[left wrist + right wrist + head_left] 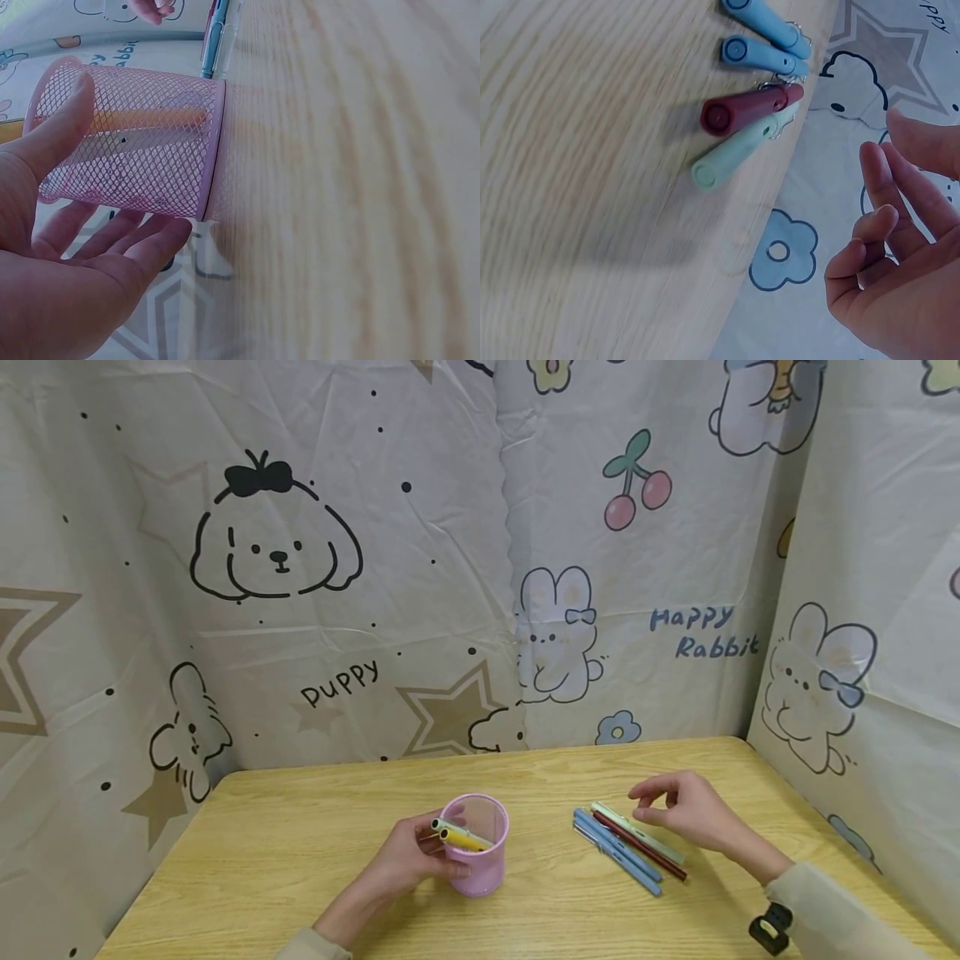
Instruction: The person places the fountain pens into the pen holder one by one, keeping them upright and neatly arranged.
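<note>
A pink mesh pen holder [478, 875] stands upright on the table. My left hand [405, 858] grips it from the left, thumb on the near side and fingers behind. Inside it lean a yellow pen [463, 839] and a pale pen [124, 142], their ends above the rim. To the right, a pale green pen [639, 833], a dark red pen [645, 849] and two blue pens [617, 860] lie side by side. Just above and beyond the pale green pen hovers my right hand [693, 814], fingers loosely bent, thumb and forefinger apart, holding nothing.
The wood-grain table [300, 860] is bounded at the back and sides by a printed cloth [420, 610] with cartoon animals. A small black device [771, 928] is by the right sleeve.
</note>
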`<move>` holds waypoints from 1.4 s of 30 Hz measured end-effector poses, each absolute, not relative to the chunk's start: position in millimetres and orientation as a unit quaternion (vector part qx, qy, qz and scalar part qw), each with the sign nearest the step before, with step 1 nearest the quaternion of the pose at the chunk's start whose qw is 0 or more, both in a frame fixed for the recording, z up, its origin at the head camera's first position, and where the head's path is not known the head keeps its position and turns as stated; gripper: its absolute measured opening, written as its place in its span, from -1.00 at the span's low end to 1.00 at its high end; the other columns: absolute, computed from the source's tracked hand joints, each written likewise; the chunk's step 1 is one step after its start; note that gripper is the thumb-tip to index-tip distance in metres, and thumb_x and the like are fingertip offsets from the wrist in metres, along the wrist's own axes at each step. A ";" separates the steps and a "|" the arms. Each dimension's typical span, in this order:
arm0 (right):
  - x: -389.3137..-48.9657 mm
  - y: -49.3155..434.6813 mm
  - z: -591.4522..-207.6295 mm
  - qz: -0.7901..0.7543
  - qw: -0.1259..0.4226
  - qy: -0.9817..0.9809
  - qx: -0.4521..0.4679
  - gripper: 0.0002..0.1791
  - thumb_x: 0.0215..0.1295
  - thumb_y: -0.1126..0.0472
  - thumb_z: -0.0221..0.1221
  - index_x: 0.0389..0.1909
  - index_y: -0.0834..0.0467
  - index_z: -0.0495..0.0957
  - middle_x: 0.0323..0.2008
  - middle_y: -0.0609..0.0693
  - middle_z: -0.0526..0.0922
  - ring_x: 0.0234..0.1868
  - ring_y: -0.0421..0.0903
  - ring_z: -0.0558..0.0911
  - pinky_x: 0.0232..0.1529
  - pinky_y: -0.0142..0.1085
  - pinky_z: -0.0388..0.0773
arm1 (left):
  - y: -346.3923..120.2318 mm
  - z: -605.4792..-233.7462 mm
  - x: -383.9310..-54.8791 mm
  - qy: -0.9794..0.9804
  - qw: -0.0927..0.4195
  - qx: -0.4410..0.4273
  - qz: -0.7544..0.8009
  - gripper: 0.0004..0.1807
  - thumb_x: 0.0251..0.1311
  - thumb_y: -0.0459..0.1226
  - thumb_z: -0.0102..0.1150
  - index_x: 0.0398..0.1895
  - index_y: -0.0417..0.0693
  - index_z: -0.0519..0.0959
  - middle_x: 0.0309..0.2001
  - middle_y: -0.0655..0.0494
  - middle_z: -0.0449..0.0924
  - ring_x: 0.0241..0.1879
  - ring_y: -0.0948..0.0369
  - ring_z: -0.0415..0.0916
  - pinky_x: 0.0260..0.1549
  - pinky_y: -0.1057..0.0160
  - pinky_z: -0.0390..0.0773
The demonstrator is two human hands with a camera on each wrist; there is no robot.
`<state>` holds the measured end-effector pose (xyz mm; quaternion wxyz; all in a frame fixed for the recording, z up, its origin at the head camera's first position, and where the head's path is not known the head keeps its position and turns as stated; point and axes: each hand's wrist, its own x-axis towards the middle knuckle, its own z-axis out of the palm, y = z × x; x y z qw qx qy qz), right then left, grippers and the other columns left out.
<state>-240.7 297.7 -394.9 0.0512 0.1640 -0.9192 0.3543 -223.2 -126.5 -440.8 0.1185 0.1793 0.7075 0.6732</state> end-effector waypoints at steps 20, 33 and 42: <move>-253.0 318.3 -403.2 0.333 0.018 -0.920 0.205 -0.74 0.21 0.29 0.50 -0.09 0.26 0.77 -0.36 -0.18 0.71 -0.40 -0.17 0.43 -0.39 -0.34 0.34 | -129.4 -440.9 -222.4 0.694 0.119 0.186 0.686 -0.05 0.04 -0.51 0.59 0.53 -0.39 0.32 0.35 -0.32 0.50 0.34 -0.13 0.49 0.29 0.14 0.53; -261.6 330.2 -417.9 0.358 -0.031 -0.900 0.246 -0.69 0.23 0.27 0.50 -0.04 0.28 0.76 -0.33 -0.12 0.75 -0.47 -0.22 0.38 -0.46 -0.37 0.32 | -128.9 -440.5 -221.6 0.696 0.116 0.186 0.684 -0.06 0.04 -0.51 0.59 0.52 -0.36 0.34 0.34 -0.30 0.52 0.30 -0.09 0.52 0.28 0.18 0.54; -265.8 333.9 -425.0 0.363 -0.047 -0.890 0.271 -0.65 0.20 0.27 0.52 -0.02 0.30 0.77 -0.33 -0.14 0.75 -0.52 -0.26 0.35 -0.49 -0.40 0.32 | -127.9 -440.2 -222.4 0.696 0.116 0.186 0.683 -0.06 0.03 -0.52 0.59 0.52 -0.36 0.34 0.35 -0.32 0.51 0.30 -0.10 0.52 0.27 0.19 0.55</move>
